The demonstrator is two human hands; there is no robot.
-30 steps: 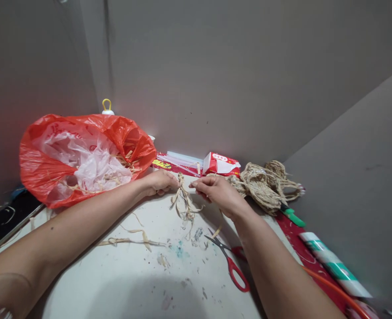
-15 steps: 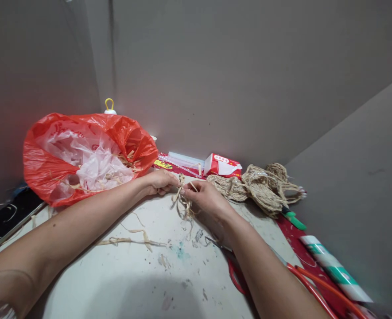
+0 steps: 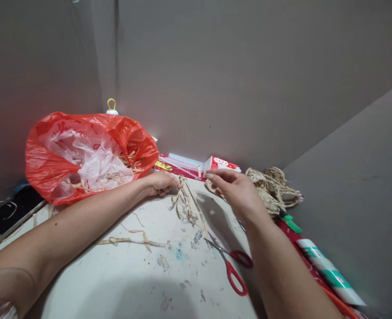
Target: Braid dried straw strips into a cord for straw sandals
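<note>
My left hand (image 3: pixel 162 182) is closed in a pinch on the top of a small bundle of pale dried raffia strips (image 3: pixel 185 204), whose looped ends hang over the table. One long strip (image 3: pixel 197 206) slants from that bundle down toward the scissors. My right hand (image 3: pixel 240 192) hovers to the right, away from the bundle, in front of a tissue pack (image 3: pixel 220 163). Its thumb and forefinger are stretched out with tips near each other, and no strip shows between them. Red-handled scissors (image 3: pixel 227 259) lie on the table with blades slightly apart.
A red plastic bag (image 3: pixel 43 164) with white film and raffia scraps stands at left. Loose strips (image 3: pixel 129 241) lie on the stained white table (image 3: pixel 116 283). Twisted cord hanks (image 3: pixel 269 190), a green-handled tool (image 3: pixel 292 223) and a green-striped roll (image 3: pixel 330 270) line the right side.
My right hand has let go of the raffia and moved right and slightly up. A long strip now lies slanting from the bundle, and the scissors are uncovered. My left hand keeps its pinch.
</note>
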